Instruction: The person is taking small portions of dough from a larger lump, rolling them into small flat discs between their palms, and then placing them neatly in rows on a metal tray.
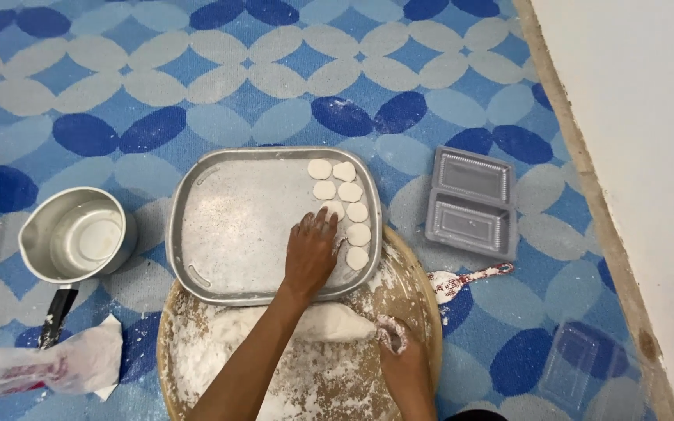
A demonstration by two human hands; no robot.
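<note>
Head cam, looks straight down, close

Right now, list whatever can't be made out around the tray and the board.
- Head view: the left hand covers part of the metal tray; whether a dough disc lies under it is hidden.
- The right hand masks the end of the dough roll.
- The wooden board is cut off by the bottom edge.
- The plastic bag runs off the left edge.

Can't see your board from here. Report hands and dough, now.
Left hand flat on floured metal tray, fingertips at the dough discs. Right hand at end of dough log on round board. Nothing blocking.
</note>
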